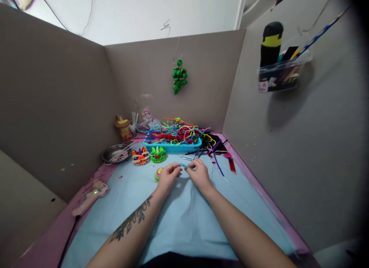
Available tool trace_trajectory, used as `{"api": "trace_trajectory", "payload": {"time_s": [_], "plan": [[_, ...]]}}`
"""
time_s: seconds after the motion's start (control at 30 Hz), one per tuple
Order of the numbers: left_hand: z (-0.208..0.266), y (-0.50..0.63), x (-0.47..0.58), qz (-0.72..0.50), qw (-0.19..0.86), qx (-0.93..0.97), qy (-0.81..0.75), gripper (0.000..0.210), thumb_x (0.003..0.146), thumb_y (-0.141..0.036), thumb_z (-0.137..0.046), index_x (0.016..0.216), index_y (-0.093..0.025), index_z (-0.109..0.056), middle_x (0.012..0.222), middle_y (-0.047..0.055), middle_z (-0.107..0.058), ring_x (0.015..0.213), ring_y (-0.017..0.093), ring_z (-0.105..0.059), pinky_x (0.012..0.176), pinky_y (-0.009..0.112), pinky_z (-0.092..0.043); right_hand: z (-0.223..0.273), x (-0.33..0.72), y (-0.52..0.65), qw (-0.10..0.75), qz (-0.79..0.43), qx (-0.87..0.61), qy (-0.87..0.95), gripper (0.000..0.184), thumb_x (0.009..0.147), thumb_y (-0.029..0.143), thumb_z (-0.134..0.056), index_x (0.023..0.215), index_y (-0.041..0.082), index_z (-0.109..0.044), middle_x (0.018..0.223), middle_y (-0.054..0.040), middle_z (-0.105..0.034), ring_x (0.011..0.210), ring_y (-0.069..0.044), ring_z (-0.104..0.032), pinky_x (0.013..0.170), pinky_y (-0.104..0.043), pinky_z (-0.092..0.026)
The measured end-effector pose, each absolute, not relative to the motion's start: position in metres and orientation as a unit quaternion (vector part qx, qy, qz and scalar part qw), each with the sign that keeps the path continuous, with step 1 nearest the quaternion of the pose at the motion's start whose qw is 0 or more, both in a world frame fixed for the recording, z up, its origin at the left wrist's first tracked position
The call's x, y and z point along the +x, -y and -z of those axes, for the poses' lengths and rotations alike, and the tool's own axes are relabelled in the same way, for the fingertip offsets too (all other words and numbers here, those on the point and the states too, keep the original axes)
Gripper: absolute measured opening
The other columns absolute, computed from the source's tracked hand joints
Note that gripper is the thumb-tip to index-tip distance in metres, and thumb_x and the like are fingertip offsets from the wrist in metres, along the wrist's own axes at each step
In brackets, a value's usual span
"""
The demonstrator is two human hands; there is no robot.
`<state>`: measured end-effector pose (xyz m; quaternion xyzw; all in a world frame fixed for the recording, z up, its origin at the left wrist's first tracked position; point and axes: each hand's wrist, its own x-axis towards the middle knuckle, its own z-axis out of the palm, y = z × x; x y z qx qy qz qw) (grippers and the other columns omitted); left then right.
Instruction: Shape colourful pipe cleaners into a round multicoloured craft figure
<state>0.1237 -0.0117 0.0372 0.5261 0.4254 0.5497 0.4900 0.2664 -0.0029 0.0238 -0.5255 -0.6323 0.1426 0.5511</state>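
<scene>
A short light-blue coiled pipe cleaner [184, 165] is stretched between my two hands. My left hand [169, 175] pinches its left end with thumb and fingertips. On the other end, my right hand [199, 175] is closed in a similar pinch. A thin silver pen-like rod [186, 158] shows just beyond my right fingers; whether they touch it I cannot tell. Partly behind my left hand is a round pink, yellow and green piece [157, 175]. Farther back, an orange-and-white fuzzy animal head [141, 156] sits beside a green one [158, 155].
A blue tray [173, 148] heaped with colourful pipe cleaners [178, 133] stands at the back. To the left are a metal bowl [116, 153] and a glue gun [91, 197] with its cord. Grey panels enclose three sides; a caddy [281, 74] hangs on the right one.
</scene>
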Motion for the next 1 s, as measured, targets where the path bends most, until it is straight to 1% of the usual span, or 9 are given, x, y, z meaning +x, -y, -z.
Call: {"api": "trace_trajectory", "payload": {"time_s": [0.2, 0.33, 0.47, 0.53, 0.57, 0.67, 0.73, 0.87, 1.0], "plan": [[-0.040, 0.014, 0.125, -0.543, 0.459, 0.541, -0.450, 0.021, 0.065, -0.033, -0.067, 0.073, -0.014, -0.067, 0.052, 0.000, -0.060, 0.049, 0.011, -0.053, 0.052, 0.023, -0.042, -0.023, 0.265, 0.003, 0.541, -0.139, -0.527, 0.640, 0.010, 0.062, 0.017, -0.055, 0.060, 0.020, -0.045, 0.069, 0.0007, -0.048, 0.065, -0.016, -0.048, 0.059, -0.027, -0.038], [-0.043, 0.016, 0.126, -0.551, 0.434, 0.541, -0.464, 0.021, 0.064, -0.034, -0.067, 0.072, -0.014, -0.067, 0.052, 0.000, -0.059, 0.049, 0.012, -0.053, 0.051, 0.023, -0.041, -0.024, 0.263, 0.005, 0.529, -0.129, -0.529, 0.651, 0.013, 0.061, 0.016, -0.054, 0.059, 0.021, -0.042, 0.067, 0.0011, -0.046, 0.064, -0.016, -0.047, 0.057, -0.027, -0.036], [-0.045, 0.017, 0.126, -0.549, 0.405, 0.554, -0.477, 0.023, 0.069, -0.036, -0.062, 0.070, -0.014, -0.065, 0.051, 0.000, -0.057, 0.049, 0.011, -0.051, 0.051, 0.022, -0.040, -0.025, 0.260, 0.007, 0.528, -0.131, -0.520, 0.658, 0.012, 0.063, 0.015, -0.053, 0.061, 0.020, -0.043, 0.068, 0.0013, -0.046, 0.064, -0.015, -0.047, 0.058, -0.027, -0.036], [-0.045, 0.017, 0.125, -0.554, 0.390, 0.558, -0.479, 0.022, 0.071, -0.035, -0.059, 0.072, -0.014, -0.064, 0.053, -0.001, -0.056, 0.049, 0.011, -0.050, 0.051, 0.022, -0.040, -0.025, 0.258, 0.008, 0.531, -0.141, -0.506, 0.665, 0.010, 0.065, 0.016, -0.054, 0.068, 0.020, -0.046, 0.071, 0.0010, -0.048, 0.067, -0.015, -0.047, 0.061, -0.027, -0.038], [-0.045, 0.017, 0.125, -0.559, 0.382, 0.558, -0.480, 0.021, 0.072, -0.034, -0.058, 0.073, -0.014, -0.063, 0.055, -0.001, -0.057, 0.050, 0.011, -0.050, 0.052, 0.022, -0.040, -0.025, 0.257, 0.009, 0.531, -0.150, -0.498, 0.669, 0.011, 0.065, 0.016, -0.055, 0.074, 0.020, -0.048, 0.073, 0.0007, -0.049, 0.068, -0.016, -0.048, 0.063, -0.028, -0.040], [-0.042, 0.016, 0.124, -0.567, 0.368, 0.560, -0.479, 0.018, 0.074, -0.031, -0.054, 0.078, -0.015, -0.062, 0.063, 0.000, -0.059, 0.054, 0.011, -0.051, 0.053, 0.022, -0.040, -0.025, 0.255, 0.011, 0.524, -0.180, -0.467, 0.689, 0.028, 0.066, 0.016, -0.059, 0.092, 0.019, -0.052, 0.083, -0.0015, -0.053, 0.075, -0.016, -0.051, 0.069, -0.029, -0.043], [-0.040, 0.014, 0.123, -0.569, 0.362, 0.566, -0.475, 0.017, 0.075, -0.029, -0.053, 0.079, -0.016, -0.061, 0.067, 0.001, -0.060, 0.057, 0.012, -0.052, 0.056, 0.023, -0.041, -0.025, 0.254, 0.011, 0.511, -0.191, -0.446, 0.710, 0.030, 0.068, 0.017, -0.060, 0.098, 0.019, -0.054, 0.087, -0.0031, -0.055, 0.079, -0.017, -0.052, 0.072, -0.030, -0.044], [-0.032, 0.011, 0.122, -0.576, 0.370, 0.574, -0.449, 0.014, 0.076, -0.026, -0.052, 0.082, -0.016, -0.060, 0.069, 0.001, -0.060, 0.061, 0.012, -0.053, 0.059, 0.023, -0.042, -0.026, 0.255, 0.011, 0.486, -0.187, -0.417, 0.745, 0.020, 0.079, 0.019, -0.052, 0.096, 0.021, -0.060, 0.088, -0.0044, -0.059, 0.084, -0.018, -0.054, 0.075, -0.030, -0.043], [-0.031, 0.009, 0.123, -0.572, 0.411, 0.571, -0.421, 0.017, 0.075, -0.030, -0.054, 0.083, -0.016, -0.060, 0.075, 0.002, -0.061, 0.064, 0.012, -0.055, 0.061, 0.023, -0.043, -0.026, 0.257, 0.010, 0.473, -0.166, -0.429, 0.752, 0.017, 0.083, 0.020, -0.046, 0.083, 0.020, -0.063, 0.078, -0.0032, -0.060, 0.078, -0.017, -0.054, 0.071, -0.029, -0.042]]}}
